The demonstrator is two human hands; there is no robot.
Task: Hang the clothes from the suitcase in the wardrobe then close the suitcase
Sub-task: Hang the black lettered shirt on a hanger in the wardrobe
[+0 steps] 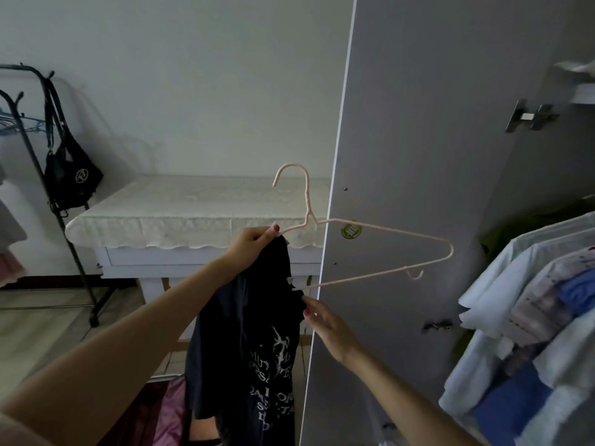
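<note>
A pale pink wire hanger (380,231) is held up in front of the open grey wardrobe door (434,156). One end of the hanger is inside a dark T-shirt (257,349) with white print, which hangs down from it. My left hand (249,244) pinches the shirt's top edge and the hanger's left arm together. Lower down, my right hand (325,323) pinches the shirt's fabric beside the hanger's bottom bar. Several clothes (531,317) hang inside the wardrobe at the right. A pink-lined suitcase (164,410) shows partly at the bottom, below the shirt.
A white table (193,220) with a lace cloth stands against the wall behind the shirt. A black metal coat rack (42,156) carrying a black bag (72,175) stands at the left. The wardrobe door's edge runs down the middle of the view.
</note>
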